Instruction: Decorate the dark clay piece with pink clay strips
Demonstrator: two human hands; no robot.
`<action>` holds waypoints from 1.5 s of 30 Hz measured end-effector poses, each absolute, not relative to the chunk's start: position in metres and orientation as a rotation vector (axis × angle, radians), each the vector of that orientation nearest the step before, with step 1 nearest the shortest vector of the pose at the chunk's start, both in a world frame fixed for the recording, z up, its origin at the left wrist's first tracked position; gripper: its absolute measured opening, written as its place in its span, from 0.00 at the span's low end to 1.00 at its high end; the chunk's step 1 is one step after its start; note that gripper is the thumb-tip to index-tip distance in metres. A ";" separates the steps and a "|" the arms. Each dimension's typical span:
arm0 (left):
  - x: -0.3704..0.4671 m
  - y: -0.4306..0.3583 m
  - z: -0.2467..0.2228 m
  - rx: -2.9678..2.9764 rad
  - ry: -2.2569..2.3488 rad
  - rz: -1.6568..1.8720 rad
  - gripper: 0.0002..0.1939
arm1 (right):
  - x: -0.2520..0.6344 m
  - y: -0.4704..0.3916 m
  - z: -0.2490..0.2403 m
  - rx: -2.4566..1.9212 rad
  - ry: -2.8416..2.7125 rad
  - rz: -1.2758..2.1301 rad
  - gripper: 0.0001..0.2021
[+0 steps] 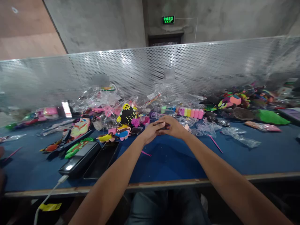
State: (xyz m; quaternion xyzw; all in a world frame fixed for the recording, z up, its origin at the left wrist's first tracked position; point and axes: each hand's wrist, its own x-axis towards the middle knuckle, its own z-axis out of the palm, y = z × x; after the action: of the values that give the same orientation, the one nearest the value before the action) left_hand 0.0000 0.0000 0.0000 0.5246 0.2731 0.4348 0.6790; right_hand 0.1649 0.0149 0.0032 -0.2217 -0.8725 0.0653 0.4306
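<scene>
Both left hand (151, 131) and right hand (173, 126) meet above the bench (168, 165), near its middle.
We find the fingers (167, 120) bent and drawn together; we cannot tell whether anything is held. One pink stick (146, 153) lies just beside the left forearm (124, 165). Blue surface runs to the front edge (168, 185); plastic bags (160, 92) line the back.

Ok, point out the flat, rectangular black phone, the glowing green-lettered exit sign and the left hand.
Rectangular black phone (102, 160): head view, its upper face.
Green-lettered exit sign (168, 20): head view, its lettered panel.
Left hand (151, 131): head view, its back.
</scene>
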 end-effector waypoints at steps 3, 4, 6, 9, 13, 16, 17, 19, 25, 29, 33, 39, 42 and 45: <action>0.000 0.002 -0.001 1.159 0.564 0.987 0.21 | 0.165 0.016 0.003 -0.538 -2.151 0.199 0.17; 0.000 0.002 -0.001 1.156 0.543 0.980 0.21 | 0.165 0.017 0.003 -0.540 -2.140 0.211 0.17; 0.000 0.004 -0.002 1.159 0.521 0.963 0.20 | 0.166 0.018 0.003 -0.557 -2.118 0.229 0.17; -0.001 0.005 -0.002 1.175 0.532 0.954 0.19 | 0.167 0.019 0.003 -0.596 -2.097 0.244 0.17; -0.002 0.004 -0.002 1.172 0.534 0.946 0.20 | 0.166 0.016 0.005 -0.591 -2.096 0.278 0.17; -0.002 0.002 -0.002 1.173 0.546 0.943 0.20 | 0.165 0.012 0.006 -0.565 -2.123 0.337 0.17; -0.001 0.002 -0.002 1.176 0.555 0.944 0.20 | 0.164 0.011 0.006 -0.560 -2.131 0.355 0.17; -0.001 0.002 -0.002 1.180 0.572 0.947 0.19 | 0.163 0.009 0.006 -0.563 -2.135 0.366 0.17; -0.001 0.003 -0.004 1.214 0.582 0.941 0.21 | 0.164 0.011 0.004 -0.625 -2.158 0.234 0.15; -0.001 0.004 -0.005 1.214 0.607 0.945 0.20 | 0.165 0.014 0.003 -0.609 -2.172 0.227 0.18; -0.002 0.005 -0.005 1.179 0.558 0.931 0.19 | 0.166 0.015 0.003 -0.609 -2.161 0.237 0.16; -0.002 0.007 -0.005 1.165 0.548 0.915 0.18 | 0.168 0.019 0.001 -0.571 -2.149 0.225 0.17; -0.003 0.006 -0.005 1.153 0.546 0.905 0.19 | 0.168 0.020 0.001 -0.558 -2.150 0.231 0.16; -0.004 0.006 -0.004 1.129 0.548 0.891 0.19 | 0.167 0.020 0.002 -0.587 -2.146 0.220 0.16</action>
State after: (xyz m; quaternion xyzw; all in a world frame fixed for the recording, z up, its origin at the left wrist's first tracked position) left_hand -0.0038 0.0064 -0.0044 0.5105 0.2476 0.4028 0.7182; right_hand 0.1673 0.0195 0.0019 -0.2363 -0.8632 0.0886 0.4374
